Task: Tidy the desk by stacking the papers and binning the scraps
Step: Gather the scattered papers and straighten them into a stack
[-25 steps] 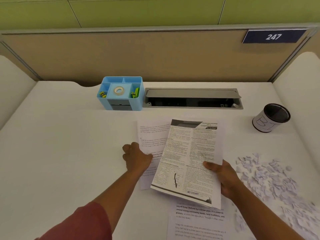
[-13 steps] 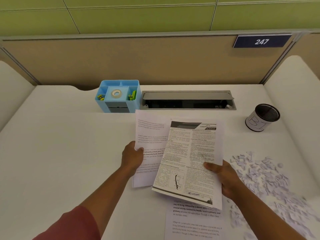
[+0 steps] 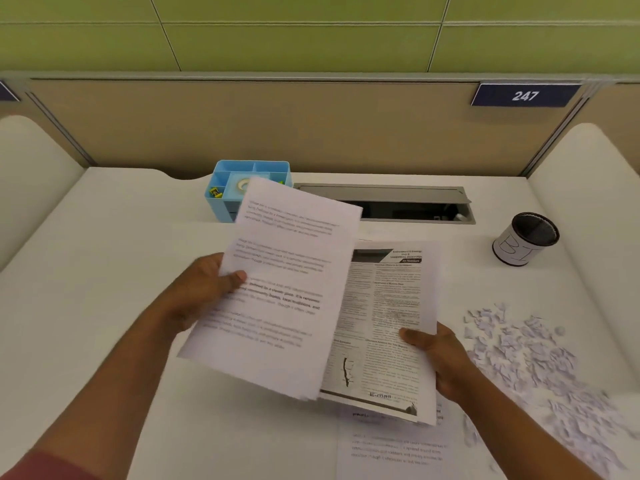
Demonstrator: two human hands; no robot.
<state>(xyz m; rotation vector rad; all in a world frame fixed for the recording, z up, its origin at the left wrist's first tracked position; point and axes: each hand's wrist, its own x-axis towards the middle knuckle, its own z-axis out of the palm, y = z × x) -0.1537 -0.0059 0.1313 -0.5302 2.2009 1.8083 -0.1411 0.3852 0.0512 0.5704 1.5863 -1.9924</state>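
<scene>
Lying nearest on the white desk [image 3: 104,271], a printed sheet [image 3: 394,448] shows text and is partly covered by the papers held above it. The right hand [image 3: 440,358] pinches a two-column article page [image 3: 388,323] at its right edge, thumb on top and fingers curled beneath. The left hand [image 3: 204,289] grips a plain text sheet [image 3: 284,285] at its left edge, thumb on its face, the sheet raised, tilted and overlapping the article page. Right of the hands a heap of paper scraps [image 3: 533,368] spreads over the desk. Farther back stand a black mesh bin [image 3: 526,239], a grey cable tray [image 3: 398,202] and a blue organiser [image 3: 235,188], partly hidden by the raised sheet.
</scene>
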